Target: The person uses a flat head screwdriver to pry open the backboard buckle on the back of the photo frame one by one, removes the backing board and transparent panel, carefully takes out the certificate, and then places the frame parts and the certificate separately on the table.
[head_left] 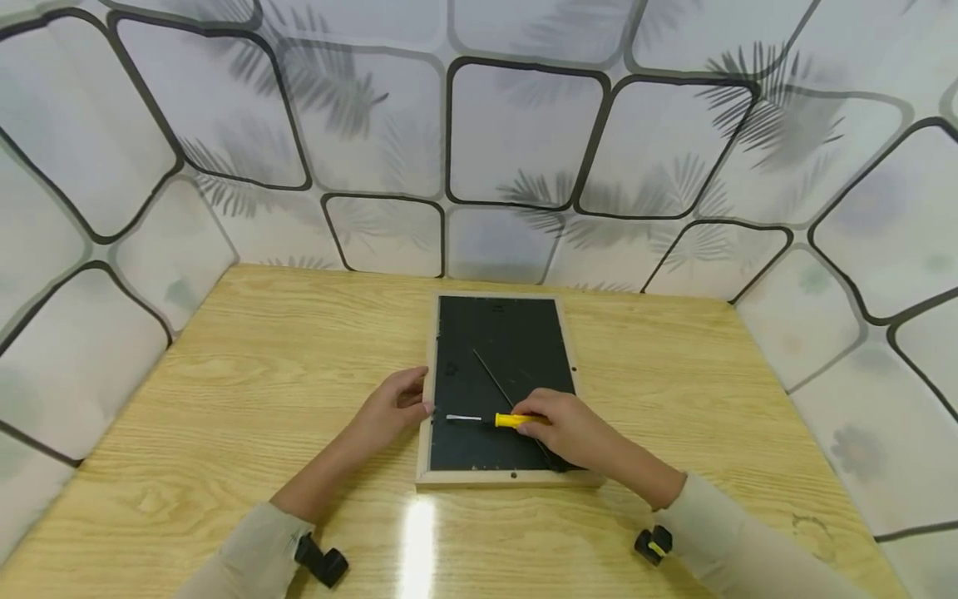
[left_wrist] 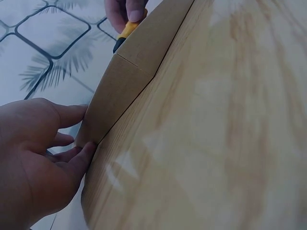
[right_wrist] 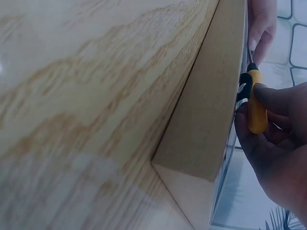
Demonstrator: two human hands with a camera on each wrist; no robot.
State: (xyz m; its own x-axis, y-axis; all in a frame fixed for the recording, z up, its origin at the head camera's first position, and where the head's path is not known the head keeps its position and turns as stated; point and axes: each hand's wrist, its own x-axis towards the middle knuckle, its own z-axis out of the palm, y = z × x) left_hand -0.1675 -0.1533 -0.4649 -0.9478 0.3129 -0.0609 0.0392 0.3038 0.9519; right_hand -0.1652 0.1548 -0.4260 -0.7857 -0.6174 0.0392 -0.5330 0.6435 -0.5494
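A picture frame (head_left: pixel 509 481) with a pale wooden rim and black back panel lies flat on the wooden table. My right hand (head_left: pixel 565 423) holds a screwdriver (head_left: pixel 511 420) by its yellow handle above the panel. The screwdriver's metal shaft points left, its tip near the left rim. Against the outer left side of the frame rests my left hand (head_left: pixel 389 412), its fingertips touching the wood. A thin dark strip (head_left: pixel 491 376) slants across the panel and passes under my right hand. In the right wrist view, a black looped piece (right_wrist: pixel 245 87) shows beside the screwdriver.
The wooden table (head_left: pixel 314 349) extends on both sides of the frame. Patterned fabric walls (head_left: pixel 524 133) enclose its back and sides. Black wrist cameras (head_left: pixel 322 561) sit at both sleeve cuffs.
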